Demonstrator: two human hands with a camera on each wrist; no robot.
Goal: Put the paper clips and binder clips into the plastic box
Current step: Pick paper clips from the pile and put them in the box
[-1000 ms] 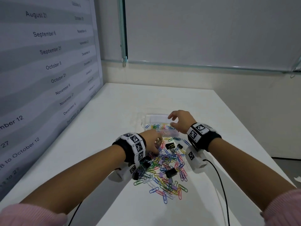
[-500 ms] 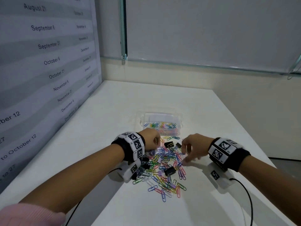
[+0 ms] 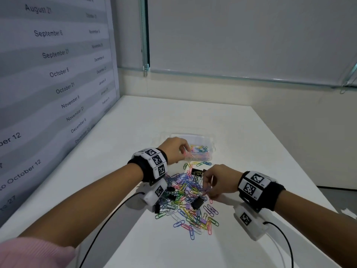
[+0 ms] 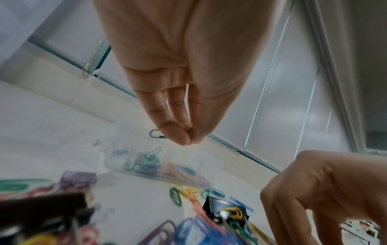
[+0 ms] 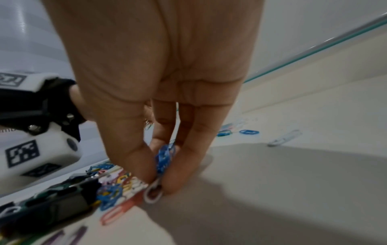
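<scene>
A pile of coloured paper clips point(image 3: 190, 206) and black binder clips point(image 3: 197, 202) lies on the white table. Behind it stands the clear plastic box point(image 3: 209, 144) with several clips inside. My left hand point(image 3: 182, 149) hovers over the box's near left edge, and the left wrist view shows its fingertips point(image 4: 180, 136) pinching a green paper clip point(image 4: 155, 133). My right hand point(image 3: 207, 187) is down on the pile's right side. In the right wrist view its fingers point(image 5: 144, 165) pinch blue paper clips point(image 5: 164, 157) together with a white one point(image 5: 154, 193).
A wall panel with printed dates point(image 3: 48, 84) runs along the table's left side. The table's right edge point(image 3: 301, 171) drops off to the floor. Black cables point(image 3: 100, 229) trail from both wrist cameras. A lone white clip point(image 5: 285, 137) lies apart from the pile.
My left hand rose from the pile's left side and moved forward over the box. My right hand came back from the box and settled onto the pile, closing on clips.
</scene>
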